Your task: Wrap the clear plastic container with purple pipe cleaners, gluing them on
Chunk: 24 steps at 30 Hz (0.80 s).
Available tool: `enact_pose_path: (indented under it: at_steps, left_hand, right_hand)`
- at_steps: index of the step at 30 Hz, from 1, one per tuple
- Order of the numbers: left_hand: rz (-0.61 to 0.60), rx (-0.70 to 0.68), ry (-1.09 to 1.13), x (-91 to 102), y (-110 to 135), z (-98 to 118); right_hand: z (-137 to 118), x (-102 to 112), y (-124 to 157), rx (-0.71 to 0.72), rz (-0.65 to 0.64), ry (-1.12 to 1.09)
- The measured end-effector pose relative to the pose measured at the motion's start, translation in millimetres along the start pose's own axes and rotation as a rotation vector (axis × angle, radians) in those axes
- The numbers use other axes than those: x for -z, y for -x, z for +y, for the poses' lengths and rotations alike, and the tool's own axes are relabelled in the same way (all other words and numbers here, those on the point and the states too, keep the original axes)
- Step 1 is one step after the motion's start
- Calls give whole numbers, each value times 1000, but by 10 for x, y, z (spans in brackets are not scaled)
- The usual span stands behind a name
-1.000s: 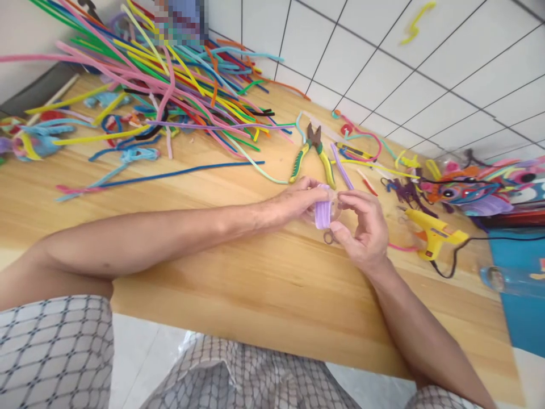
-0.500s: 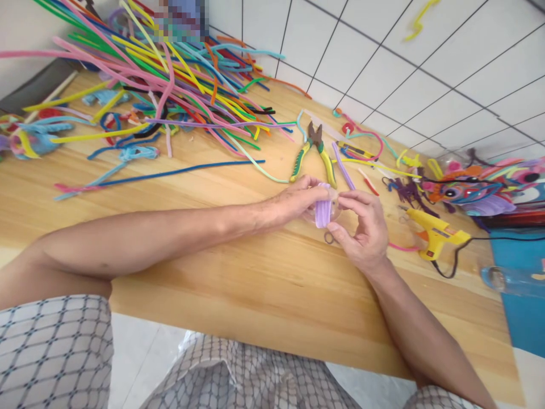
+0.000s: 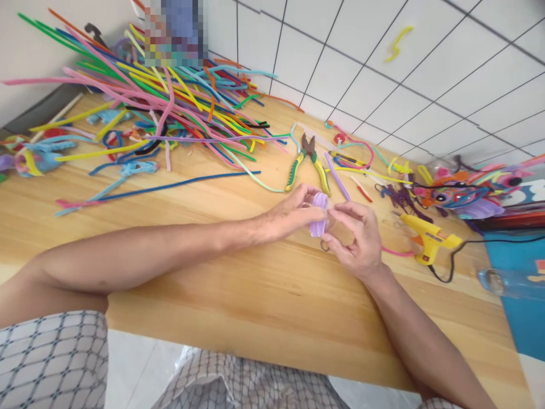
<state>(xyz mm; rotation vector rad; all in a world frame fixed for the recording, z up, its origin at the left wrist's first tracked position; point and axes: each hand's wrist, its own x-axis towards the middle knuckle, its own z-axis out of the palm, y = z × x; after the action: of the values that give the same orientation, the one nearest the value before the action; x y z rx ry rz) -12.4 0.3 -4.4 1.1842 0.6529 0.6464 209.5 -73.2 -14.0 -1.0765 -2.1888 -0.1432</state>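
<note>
Over the wooden table (image 3: pixel 238 295), both hands hold a clear rounded plastic piece banded with purple pipe cleaner (image 3: pixel 318 229). My left hand (image 3: pixel 292 215) is closed around its left side, thumb pressed across the purple rows. On the other side, my right hand (image 3: pixel 360 237) pinches at the clear edge with thumb and fingertips. Part of the clear piece is hidden by the fingers. A small dark ring shape shows just below the right thumb. Pliers (image 3: pixel 308 162) with yellow-green handles lie splayed just beyond the hands, beside a loose purple strip (image 3: pixel 337 176).
A big heap of coloured pipe cleaners (image 3: pixel 183 102) spreads across the back left. To the right lie a yellow hot glue gun (image 3: pixel 430 238) with a black cord, a colourful pipe-cleaner figure (image 3: pixel 462 196) and a clear bottle (image 3: pixel 506 282) on a blue mat (image 3: pixel 517 318). A tiled wall (image 3: pixel 340 68) borders the back.
The view has shifted slightly. The purple-banded piece has turned a little in the fingers, and my left thumb now lies lower across it. Both hands keep their hold.
</note>
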Motion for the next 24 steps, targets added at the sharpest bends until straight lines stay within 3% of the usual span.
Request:
enact_pose_path:
  at_steps: [10,24]
  left_hand:
    - [-45,-63,-70,-2,57,-35]
    - [-69,-76,-127,12,73,-36]
  right_hand:
    - [2,-4,-11,52,-13,23]
    - [-3,10,-19,19,-24,2]
